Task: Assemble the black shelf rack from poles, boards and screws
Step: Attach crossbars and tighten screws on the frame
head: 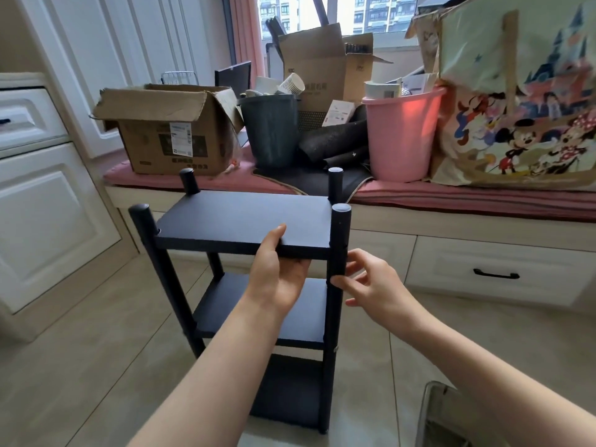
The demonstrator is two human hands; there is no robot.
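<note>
Right now your left hand [278,275] grips the front edge of the top board [242,219], thumb on top and fingers curled beneath. Your right hand [371,283] pinches the near-right pole [338,253] just under that board, thumb and fingertips closed lightly on it, the other fingers loose. The black shelf rack [258,317] stands upright on the tiled floor [80,366], three boards between four poles, looking close to finished. If you twist that pole hard while the board is held only at its front edge, I'd expect the tall, narrow frame to rack or tip toward you. Open floor lies to your left; the window seat [451,201] sits just behind, and a metal frame [432,414] crowds your right forearm.
</note>
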